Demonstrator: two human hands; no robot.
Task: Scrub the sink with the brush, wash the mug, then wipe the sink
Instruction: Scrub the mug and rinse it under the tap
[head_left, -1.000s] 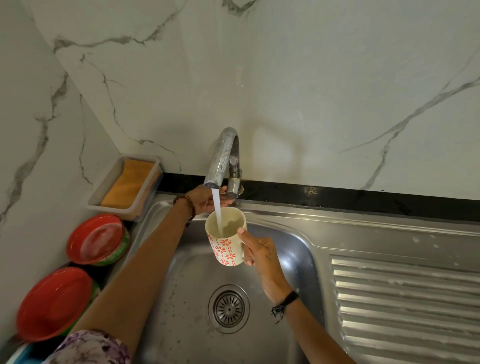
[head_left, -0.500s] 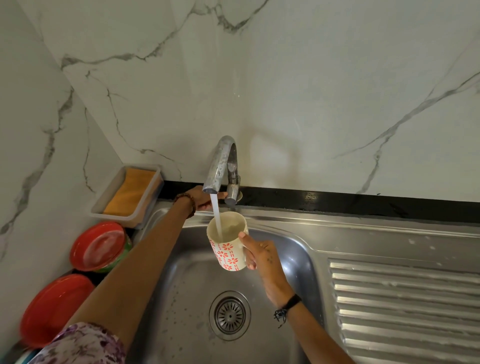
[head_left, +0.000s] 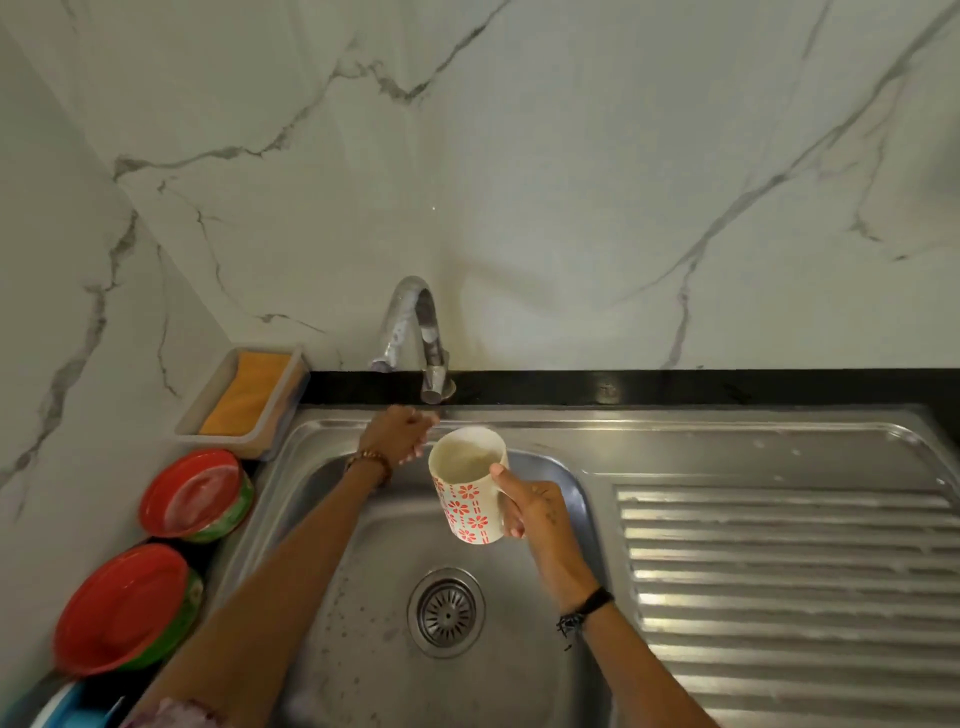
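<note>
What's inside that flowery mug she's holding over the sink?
The mug, held in the right hand, shows a pale cream inside with what looks like water near the bottom. The very bottom is hidden by the mug's near wall, so anything lying there cannot be seen.

mug handle hidden behind right hand (head_left: 530, 506), blue item (head_left: 67, 709) cut off

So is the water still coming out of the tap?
Off. No stream falls from the tap spout into the mug, which the right hand holds over the sink.
</note>
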